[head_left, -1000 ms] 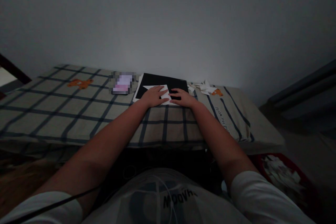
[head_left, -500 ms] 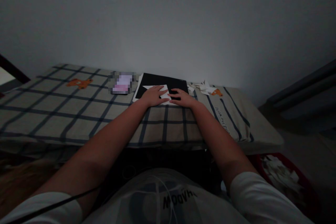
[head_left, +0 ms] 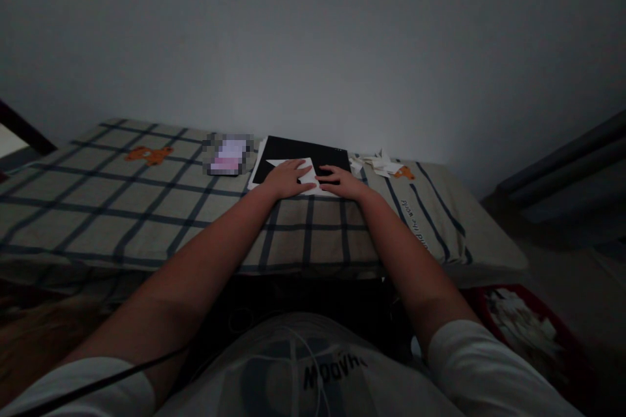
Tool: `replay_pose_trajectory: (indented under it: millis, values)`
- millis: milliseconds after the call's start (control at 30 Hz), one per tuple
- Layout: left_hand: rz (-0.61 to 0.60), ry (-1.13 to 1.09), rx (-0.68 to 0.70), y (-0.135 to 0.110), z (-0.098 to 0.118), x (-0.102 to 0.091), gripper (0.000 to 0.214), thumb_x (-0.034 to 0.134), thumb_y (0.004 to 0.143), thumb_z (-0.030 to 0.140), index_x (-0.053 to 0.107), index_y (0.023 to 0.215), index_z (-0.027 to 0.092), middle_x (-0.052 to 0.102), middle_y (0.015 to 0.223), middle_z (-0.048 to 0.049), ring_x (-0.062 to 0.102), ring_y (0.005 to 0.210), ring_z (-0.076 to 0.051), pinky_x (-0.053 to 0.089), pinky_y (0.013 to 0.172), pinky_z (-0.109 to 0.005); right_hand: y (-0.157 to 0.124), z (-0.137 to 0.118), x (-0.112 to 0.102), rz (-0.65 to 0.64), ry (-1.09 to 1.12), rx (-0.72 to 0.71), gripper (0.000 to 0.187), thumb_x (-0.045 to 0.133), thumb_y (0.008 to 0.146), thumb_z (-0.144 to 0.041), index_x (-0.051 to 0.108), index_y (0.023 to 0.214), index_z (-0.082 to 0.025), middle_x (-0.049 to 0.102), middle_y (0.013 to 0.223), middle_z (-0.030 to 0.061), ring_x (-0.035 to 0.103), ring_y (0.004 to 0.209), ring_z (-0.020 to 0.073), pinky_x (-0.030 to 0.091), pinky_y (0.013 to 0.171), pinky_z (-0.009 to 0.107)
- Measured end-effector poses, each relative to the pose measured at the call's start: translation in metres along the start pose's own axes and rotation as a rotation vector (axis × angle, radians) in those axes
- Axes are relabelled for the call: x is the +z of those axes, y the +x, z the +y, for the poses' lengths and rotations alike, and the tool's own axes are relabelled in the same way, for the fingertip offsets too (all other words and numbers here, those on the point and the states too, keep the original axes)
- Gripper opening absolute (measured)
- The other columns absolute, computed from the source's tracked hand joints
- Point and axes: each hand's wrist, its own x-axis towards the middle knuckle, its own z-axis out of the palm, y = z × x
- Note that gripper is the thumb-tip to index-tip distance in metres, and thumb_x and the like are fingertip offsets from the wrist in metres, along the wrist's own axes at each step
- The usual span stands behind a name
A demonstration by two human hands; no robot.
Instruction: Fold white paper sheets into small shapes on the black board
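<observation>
A folded piece of white paper [head_left: 307, 172] with a pointed left corner lies on a flat black-topped pad or folder [head_left: 298, 146]. My left hand [head_left: 286, 179] rests on the paper with its fingers spread, covering much of it. Beside it, my right hand [head_left: 342, 182] lies at the paper's right edge, fingers apart, over the black surface. White sheet edges show along the left side of the pad. Whether the right fingertips touch the paper is hard to tell.
A phone [head_left: 228, 156], blurred out, lies left of the pad on the checked tablecloth [head_left: 147, 208]. Several folded white paper pieces [head_left: 381, 163] sit to the right. A red basin [head_left: 513, 290] of paper scraps stands on the floor at lower right. A wall rises behind.
My right hand has shifted very slightly to the right. My left hand and the paper are nearly still.
</observation>
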Motion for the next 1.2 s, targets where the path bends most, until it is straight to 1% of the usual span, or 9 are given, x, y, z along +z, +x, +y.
replay_pose_trajectory:
  millis: [200,300,500,600,733,933,1033,1100,1200]
  values:
    - [-0.001,-0.009,-0.007,-0.001,0.000,0.000,0.076,0.037,0.089,0.071,0.044,0.147,0.022,0.036,0.156,-0.0079,0.032,0.143,-0.027,0.022,0.117,-0.037,0.002,-0.007,0.001,0.082,-0.055,0.013,0.026,0.059,0.091,-0.028,0.073,0.113,-0.026,0.059,0.136,0.0095,0.052,0.128,0.0244,0.039,0.110,0.044]
    - [0.007,-0.007,-0.005,-0.001,0.000,0.000,0.074,0.039,0.089,0.069,0.045,0.146,0.022,0.037,0.156,-0.0079,0.033,0.143,-0.027,0.023,0.117,-0.038,0.005,-0.010,0.003,0.105,-0.119,0.008,0.027,0.055,0.093,-0.027,0.074,0.113,-0.026,0.062,0.131,0.0089,0.055,0.123,0.0237,0.042,0.106,0.043]
    - [0.017,-0.007,0.001,-0.002,0.001,-0.001,0.076,0.040,0.089,0.069,0.046,0.146,0.018,0.039,0.154,-0.0108,0.035,0.141,-0.027,0.023,0.117,-0.036,0.016,-0.016,0.004,0.115,-0.218,0.047,0.030,0.050,0.097,-0.031,0.075,0.110,-0.021,0.066,0.117,0.0101,0.059,0.111,0.0224,0.044,0.100,0.036]
    - [0.026,-0.017,0.003,-0.001,0.001,0.001,0.078,0.040,0.089,0.070,0.046,0.146,0.017,0.039,0.154,-0.0121,0.035,0.141,-0.027,0.024,0.117,-0.037,0.021,-0.021,0.003,0.126,-0.264,0.099,0.032,0.048,0.097,-0.034,0.076,0.107,-0.021,0.066,0.114,0.0102,0.059,0.109,0.0237,0.045,0.097,0.036]
    - [0.028,-0.026,-0.010,-0.001,0.000,0.003,0.077,0.041,0.088,0.071,0.046,0.146,0.020,0.039,0.154,-0.0098,0.035,0.141,-0.027,0.024,0.117,-0.037,0.027,-0.025,0.003,0.125,-0.305,0.155,0.036,0.045,0.098,-0.041,0.075,0.108,-0.024,0.066,0.115,0.0100,0.058,0.108,0.0246,0.046,0.093,0.036]
    - [0.029,-0.038,-0.008,-0.002,0.001,0.001,0.080,0.040,0.088,0.071,0.046,0.146,0.017,0.039,0.154,-0.0118,0.035,0.141,-0.029,0.024,0.117,-0.037,0.034,-0.022,0.004,0.144,-0.351,0.167,0.037,0.044,0.098,-0.044,0.075,0.107,-0.026,0.067,0.112,0.0088,0.058,0.106,0.0254,0.049,0.086,0.035]
    - [0.036,-0.044,0.001,-0.003,0.002,0.000,0.079,0.042,0.088,0.070,0.045,0.147,0.018,0.039,0.153,-0.0127,0.036,0.140,-0.030,0.024,0.117,-0.038,0.038,-0.021,0.004,0.146,-0.373,0.172,0.039,0.043,0.098,-0.044,0.075,0.107,-0.025,0.067,0.110,0.0099,0.058,0.104,0.0266,0.050,0.082,0.035]
    - [0.039,-0.052,0.003,-0.003,0.002,0.000,0.079,0.042,0.088,0.070,0.043,0.148,0.019,0.040,0.153,-0.0129,0.036,0.140,-0.030,0.024,0.117,-0.039,0.041,-0.021,0.004,0.142,-0.383,0.174,0.039,0.042,0.098,-0.043,0.075,0.108,-0.024,0.068,0.109,0.0107,0.058,0.104,0.0273,0.050,0.081,0.036]
    - [0.043,-0.057,-0.003,-0.002,0.001,0.003,0.079,0.042,0.087,0.071,0.044,0.147,0.019,0.040,0.153,-0.0119,0.036,0.141,-0.029,0.024,0.117,-0.040,0.045,-0.022,0.002,0.121,-0.388,0.195,0.038,0.042,0.098,-0.042,0.074,0.110,-0.026,0.068,0.109,0.0107,0.058,0.104,0.0272,0.049,0.082,0.036]
